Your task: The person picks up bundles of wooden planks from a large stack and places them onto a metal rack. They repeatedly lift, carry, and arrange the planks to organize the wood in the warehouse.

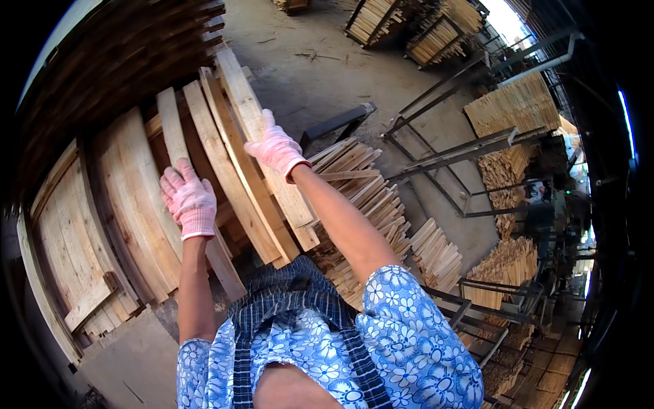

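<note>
Both of my hands wear pale pink knitted gloves. My left hand (189, 199) lies on a light wooden board (172, 126), its fingers stretched forward and slightly apart. Farther right, my right hand (278, 148) rests on the outermost board (240, 85) of the pile, thumb out to the left and fingers pointing away from me. The undersides of its fingers are hidden. Between my hands lie a long narrow plank (221, 153) and another board (246, 184) close beside it, with dark gaps showing the wood below.
Wide boards (129, 198) and a framed wooden panel (68, 252) lie to the left. A dark stack of timber (122, 61) rises at the far left. Bundled sticks (371, 211) are piled to the right, near metal frames (449, 157). More wood stacks (514, 102) stand beyond.
</note>
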{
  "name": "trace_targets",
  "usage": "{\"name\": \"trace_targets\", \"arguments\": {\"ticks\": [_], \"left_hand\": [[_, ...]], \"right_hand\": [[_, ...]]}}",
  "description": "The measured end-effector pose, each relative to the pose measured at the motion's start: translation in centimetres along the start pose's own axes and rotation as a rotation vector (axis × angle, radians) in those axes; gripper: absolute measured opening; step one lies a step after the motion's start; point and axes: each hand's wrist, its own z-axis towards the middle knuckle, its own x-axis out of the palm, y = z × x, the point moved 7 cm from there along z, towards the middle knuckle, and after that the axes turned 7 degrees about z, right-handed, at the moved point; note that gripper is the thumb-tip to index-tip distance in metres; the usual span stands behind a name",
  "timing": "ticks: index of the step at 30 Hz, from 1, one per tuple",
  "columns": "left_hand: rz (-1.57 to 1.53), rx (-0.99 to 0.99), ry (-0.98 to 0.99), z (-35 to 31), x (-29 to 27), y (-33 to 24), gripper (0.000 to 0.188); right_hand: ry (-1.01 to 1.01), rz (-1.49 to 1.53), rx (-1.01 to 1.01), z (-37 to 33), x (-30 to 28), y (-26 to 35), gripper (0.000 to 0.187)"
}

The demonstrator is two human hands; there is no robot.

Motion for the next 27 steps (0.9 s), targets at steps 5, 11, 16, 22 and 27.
{"name": "trace_targets", "arguments": {"ticks": [5,11,16,22,27], "left_hand": [[0.07,-0.039,0.068,0.4,-0.2,3.0,0.07],[-0.085,-0.224,0.345,1.5,-1.5,4.8,0.052],[-0.701,-0.245,0.485,1.2,-5.2,-0.2,0.065],[-0.904,-0.244,0.584,2.2,1.1,-5.5,0.086],[-0.841,-0.218,0.526,4.0,-1.8,-4.3,0.087]], "right_hand": [[-0.086,0.069,-0.151,1.2,1.6,-1.0,0.115],[-0.081,0.073,-0.149,1.5,1.5,-0.9,0.11],[-0.059,0.11,-0.096,1.4,1.2,-1.7,0.106],[-0.044,0.091,-0.12,1.9,1.4,-1.2,0.105],[-0.065,0.123,-0.108,1.9,0.9,-1.7,0.104]]}}
